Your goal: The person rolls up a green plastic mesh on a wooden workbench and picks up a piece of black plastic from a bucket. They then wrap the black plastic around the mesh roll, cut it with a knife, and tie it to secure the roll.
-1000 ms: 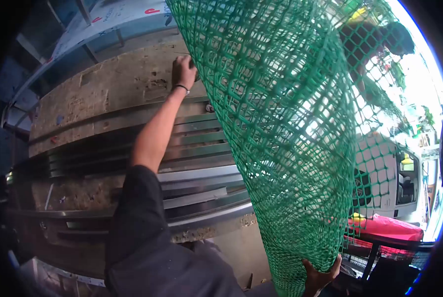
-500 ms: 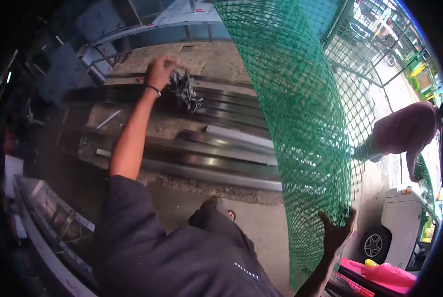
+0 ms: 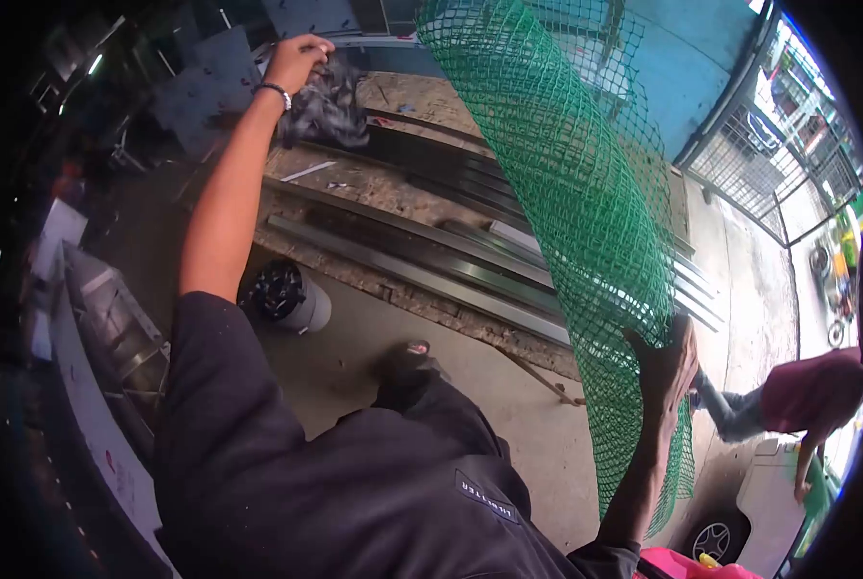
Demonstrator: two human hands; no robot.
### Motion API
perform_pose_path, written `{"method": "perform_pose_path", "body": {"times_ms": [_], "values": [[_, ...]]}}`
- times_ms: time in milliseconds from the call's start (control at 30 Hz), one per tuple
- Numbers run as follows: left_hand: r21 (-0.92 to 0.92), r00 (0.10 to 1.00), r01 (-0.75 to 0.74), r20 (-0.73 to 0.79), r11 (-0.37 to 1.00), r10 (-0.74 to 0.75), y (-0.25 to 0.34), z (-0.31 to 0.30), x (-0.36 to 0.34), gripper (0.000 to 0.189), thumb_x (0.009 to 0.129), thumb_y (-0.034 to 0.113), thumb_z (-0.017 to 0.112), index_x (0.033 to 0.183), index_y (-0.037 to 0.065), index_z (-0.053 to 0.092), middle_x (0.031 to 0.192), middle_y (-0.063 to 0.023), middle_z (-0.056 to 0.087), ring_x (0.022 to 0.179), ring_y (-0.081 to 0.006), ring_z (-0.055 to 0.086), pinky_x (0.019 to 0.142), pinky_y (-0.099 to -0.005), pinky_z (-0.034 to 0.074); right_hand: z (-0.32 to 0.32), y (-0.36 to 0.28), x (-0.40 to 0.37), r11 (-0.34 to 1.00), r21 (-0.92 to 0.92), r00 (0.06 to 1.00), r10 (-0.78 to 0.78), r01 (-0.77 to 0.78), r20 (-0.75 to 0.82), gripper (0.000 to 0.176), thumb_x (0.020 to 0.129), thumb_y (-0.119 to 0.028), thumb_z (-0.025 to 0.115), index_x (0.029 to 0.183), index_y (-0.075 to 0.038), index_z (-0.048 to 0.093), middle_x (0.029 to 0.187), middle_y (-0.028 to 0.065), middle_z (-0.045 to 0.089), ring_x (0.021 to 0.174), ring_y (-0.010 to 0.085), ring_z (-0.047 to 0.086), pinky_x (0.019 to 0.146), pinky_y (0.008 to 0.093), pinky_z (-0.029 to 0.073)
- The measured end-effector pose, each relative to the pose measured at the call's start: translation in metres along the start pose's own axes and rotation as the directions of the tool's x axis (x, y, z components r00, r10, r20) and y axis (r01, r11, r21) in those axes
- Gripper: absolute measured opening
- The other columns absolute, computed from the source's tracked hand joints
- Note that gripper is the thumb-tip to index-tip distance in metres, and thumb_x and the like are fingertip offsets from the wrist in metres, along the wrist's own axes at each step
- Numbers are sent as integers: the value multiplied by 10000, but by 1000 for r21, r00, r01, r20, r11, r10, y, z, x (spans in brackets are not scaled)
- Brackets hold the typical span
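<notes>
Raised at the upper left, my left hand (image 3: 298,63) pinches a crumpled black-and-white cloth (image 3: 327,108) that hangs below the fingers, blurred. A long sheet of green plastic mesh (image 3: 576,174), curled along its length, runs from the top centre down to the lower right. My right hand (image 3: 665,362) is against the mesh on its right side, the thumb apart from the fingers and the mesh between them. Behind the mesh, long dark metal bars (image 3: 422,265) lie on a worn workbench (image 3: 393,198).
A bucket (image 3: 306,304) with dark contents stands beside the bench. Metal frames (image 3: 113,309) are at the left. On the right are a person (image 3: 808,391) in a dark red top bending over, a white vehicle (image 3: 769,492) and a wire gate (image 3: 754,174). Something pink lies at the bottom right.
My left hand has moved up and left with the cloth. My right hand appears higher on the mesh. The view has shifted, bringing the bucket and more of the other person into sight.
</notes>
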State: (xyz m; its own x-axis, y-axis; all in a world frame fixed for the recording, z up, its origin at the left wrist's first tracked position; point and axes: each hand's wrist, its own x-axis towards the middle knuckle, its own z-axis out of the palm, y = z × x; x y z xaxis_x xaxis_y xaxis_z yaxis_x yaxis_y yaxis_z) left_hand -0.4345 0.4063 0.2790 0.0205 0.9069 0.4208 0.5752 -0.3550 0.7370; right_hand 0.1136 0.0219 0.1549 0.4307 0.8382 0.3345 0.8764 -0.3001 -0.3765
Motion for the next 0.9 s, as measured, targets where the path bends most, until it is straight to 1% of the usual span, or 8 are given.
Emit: {"method": "perform_pose_path", "body": {"times_ms": [100, 267, 400, 533, 600, 667, 767, 900], "values": [[117, 993, -86, -71, 989, 95, -14, -20, 0, 179, 1056, 207, 607, 1095, 127, 762, 888, -2, 685, 820, -106, 693, 645, -290, 569, 20, -30, 19, 994, -12, 994, -109, 109, 4, 640, 643, -332, 953, 1059, -12, 587, 1021, 176, 670, 989, 392, 635, 860, 477, 492], [-625, 993, 48, 115, 779, 30, -43, -40, 52, 381, 1018, 90, 577, 1388, 113, 492, 979, -43, 578, 613, -171, 627, 497, -367, 582, 54, -116, 56, 998, -48, 997, -40, 43, 58, 656, 647, -321, 958, 1090, -15, 582, 1047, 186, 676, 1015, 395, 641, 869, 482, 495], [-696, 968, -54, 140, 716, 208, -12, -58, 59, 310, 1045, 85, 542, 1354, 78, 515, 859, -25, 554, 525, -85, 471, 431, -266, 440, 100, -178, 86, 997, -51, 995, -61, 65, 82, 684, 634, -335, 964, 1117, -24, 592, 1056, 179, 679, 1032, 381, 647, 896, 475, 501], [-278, 811, 60, 573, 959, 115, -64, -54, 45, 391, 1052, 244, 618, 1395, 76, 534, 827, -44, 666, 554, -89, 586, 466, -257, 459, 153, -219, 108, 989, -122, 988, -66, 83, 138, 684, 630, -351, 965, 1106, -32, 591, 1050, 162, 667, 1027, 370, 643, 887, 469, 504], [174, 752, 63, 639, 983, -161, -116, -49, 45, 447, 1050, 284, 623, 1369, 14, 466, 738, -34, 634, 467, -73, 500, 419, -229, 385, 178, -233, 112, 989, -107, 982, -79, 99, 171, 683, 623, -360, 967, 1081, -33, 579, 1030, 155, 660, 1016, 371, 636, 873, 477, 502], [174, 772, 101, 607, 980, -187, -139, -56, 48, 353, 1041, 298, 639, 1186, -10, 544, 678, -21, 600, 467, -56, 492, 435, -214, 381, 197, -245, 110, 991, -109, 983, -62, 82, 172, 673, 623, -364, 967, 1052, -33, 567, 996, 153, 656, 997, 373, 631, 860, 480, 500], [-285, 763, 349, 639, 893, -94, -118, -59, 21, 269, 1020, 265, 670, 983, 7, 603, 673, -11, 577, 479, -54, 491, 456, -204, 382, 210, -260, 105, 975, -177, 978, -101, 133, 181, 648, 638, -364, 955, 1035, -35, 562, 1003, 155, 649, 997, 363, 627, 883, 470, 496], [-499, 725, 401, 686, 768, 68, -120, 16, -56, 215, 1049, 195, 612, 1134, -2, 600, 726, -3, 546, 585, -66, 509, 536, -220, 426, 226, -265, 112, 959, -220, 968, -131, 179, 216, 641, 656, -380, 942, 1040, -30, 566, 1035, 139, 645, 1033, 332, 623, 899, 456, 494]]}}
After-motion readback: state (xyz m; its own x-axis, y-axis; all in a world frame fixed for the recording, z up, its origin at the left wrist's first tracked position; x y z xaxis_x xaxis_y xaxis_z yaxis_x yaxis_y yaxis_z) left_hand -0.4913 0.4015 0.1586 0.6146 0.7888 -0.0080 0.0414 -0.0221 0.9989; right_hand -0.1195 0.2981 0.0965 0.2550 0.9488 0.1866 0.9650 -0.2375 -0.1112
